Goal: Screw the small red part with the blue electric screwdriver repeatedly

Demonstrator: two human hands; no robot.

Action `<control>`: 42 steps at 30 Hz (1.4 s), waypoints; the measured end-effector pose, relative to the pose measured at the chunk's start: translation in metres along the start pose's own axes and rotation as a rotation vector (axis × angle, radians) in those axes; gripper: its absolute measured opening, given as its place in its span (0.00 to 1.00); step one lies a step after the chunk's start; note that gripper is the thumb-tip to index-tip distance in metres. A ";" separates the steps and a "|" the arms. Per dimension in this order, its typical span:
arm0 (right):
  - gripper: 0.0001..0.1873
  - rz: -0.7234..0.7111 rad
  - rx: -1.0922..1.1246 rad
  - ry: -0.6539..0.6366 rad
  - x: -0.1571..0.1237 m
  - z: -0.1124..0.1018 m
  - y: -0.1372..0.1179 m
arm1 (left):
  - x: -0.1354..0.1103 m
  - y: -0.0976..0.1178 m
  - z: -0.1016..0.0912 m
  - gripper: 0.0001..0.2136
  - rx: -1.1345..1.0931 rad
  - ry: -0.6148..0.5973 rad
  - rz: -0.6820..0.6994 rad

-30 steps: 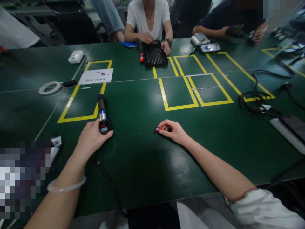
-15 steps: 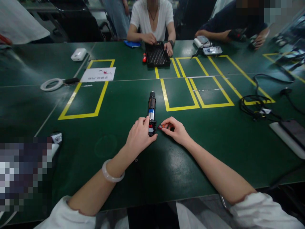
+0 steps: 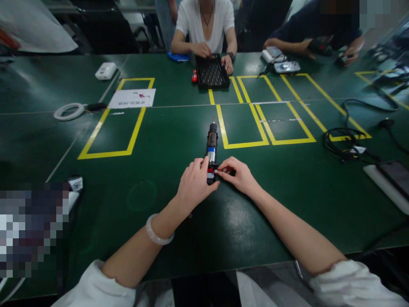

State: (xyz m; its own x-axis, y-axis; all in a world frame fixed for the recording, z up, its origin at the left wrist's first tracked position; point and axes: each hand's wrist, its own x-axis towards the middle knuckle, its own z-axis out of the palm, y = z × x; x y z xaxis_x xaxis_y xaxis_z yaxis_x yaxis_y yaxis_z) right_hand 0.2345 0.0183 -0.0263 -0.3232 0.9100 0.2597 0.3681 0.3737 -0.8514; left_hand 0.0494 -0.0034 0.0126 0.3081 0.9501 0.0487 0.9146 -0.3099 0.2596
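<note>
A slim motor assembly (image 3: 212, 138) lies on the green table (image 3: 262, 221), thin metal tip pointing away from me. It has a black nose, a dark brown body, a silver section with a blue band and a red part near its base. My left hand (image 3: 195, 181) is closed round its lower end from the left, thumb along the near side. From the right, my right hand (image 3: 239, 175) pinches a small red and orange piece (image 3: 218, 171) against the assembly's side. Fingertips partly cover the contact, so I cannot tell whether the piece is seated.
Across the table a person in white handles a black tray (image 3: 213, 74) beside a small red object (image 3: 194, 76). A white paper (image 3: 132, 98) and a ring of white tape (image 3: 69, 111) lie left. Coiled black cable (image 3: 343, 143) and a phone (image 3: 394, 179) are right.
The motor assembly and my left hand have shifted slightly right. The small piece in my right hand was apart from the assembly and now meets its side.
</note>
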 end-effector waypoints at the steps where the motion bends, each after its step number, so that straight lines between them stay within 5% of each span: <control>1: 0.03 0.011 0.006 0.009 0.000 0.000 -0.001 | 0.000 0.000 0.000 0.36 0.005 0.003 0.002; 11: 0.07 0.122 0.131 0.086 -0.003 -0.001 0.000 | 0.010 0.007 0.004 0.35 0.121 0.043 -0.044; 18: 0.07 0.126 0.223 -0.008 -0.004 0.003 0.002 | 0.009 -0.009 -0.006 0.34 0.236 0.012 -0.031; 24: 0.07 0.140 0.171 -0.067 -0.003 -0.001 -0.001 | -0.007 -0.060 -0.027 0.33 0.367 -0.035 -0.115; 36: 0.07 0.165 0.189 -0.088 -0.002 0.000 0.001 | -0.035 -0.203 -0.076 0.38 0.439 -0.195 -0.555; 42: 0.07 0.167 0.183 -0.092 -0.001 0.000 0.000 | -0.046 -0.236 -0.092 0.39 0.466 -0.226 -0.662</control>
State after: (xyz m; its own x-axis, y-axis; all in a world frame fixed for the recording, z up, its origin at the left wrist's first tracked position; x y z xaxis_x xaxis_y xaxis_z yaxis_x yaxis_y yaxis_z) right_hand 0.2350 0.0174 -0.0264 -0.3521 0.9331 0.0728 0.2618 0.1729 -0.9495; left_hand -0.2045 0.0295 0.0383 -0.3308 0.9263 -0.1805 0.9241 0.2791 -0.2611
